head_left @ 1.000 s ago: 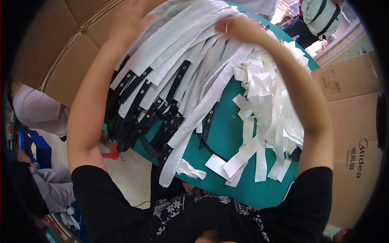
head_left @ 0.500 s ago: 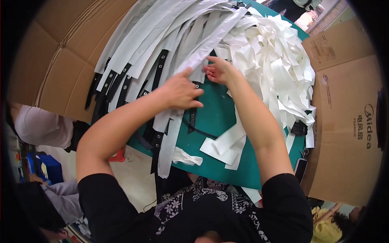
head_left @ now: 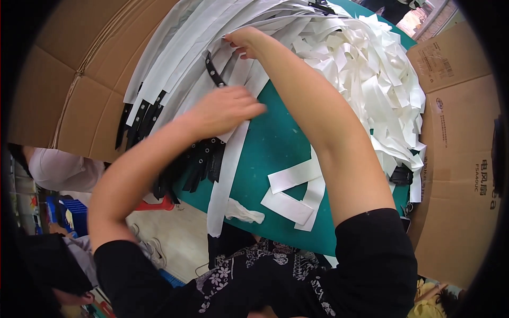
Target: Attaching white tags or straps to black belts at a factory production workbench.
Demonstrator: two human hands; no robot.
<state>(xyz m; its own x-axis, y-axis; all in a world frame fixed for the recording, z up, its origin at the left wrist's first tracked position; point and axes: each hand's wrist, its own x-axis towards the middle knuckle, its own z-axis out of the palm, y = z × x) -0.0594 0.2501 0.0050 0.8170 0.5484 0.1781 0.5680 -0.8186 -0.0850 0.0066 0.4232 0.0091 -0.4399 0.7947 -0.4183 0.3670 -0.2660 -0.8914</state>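
Note:
My right hand reaches over to the far left, its fingertips pinched at the edge of a long white sleeve in a fanned-out stack. My left hand, smeared by motion, passes over the nearer part of the stack; whether its fingers grip anything is unclear. Just beyond it, a black strap with metal eyelets stands up from the white sleeves. More black strap ends with eyelets lie below my left wrist. One white strip runs down past the table's near edge.
A heap of loose white strips covers the right of the green table. Folded white strips and a crumpled white scrap lie near the front. Cardboard boxes flank both sides. Other people are at the left and lower right.
My right hand has moved up and left onto the stack. The left hand has shifted slightly nearer. The slanting white sleeve no longer lies across the middle, and an eyeleted strap now stands up.

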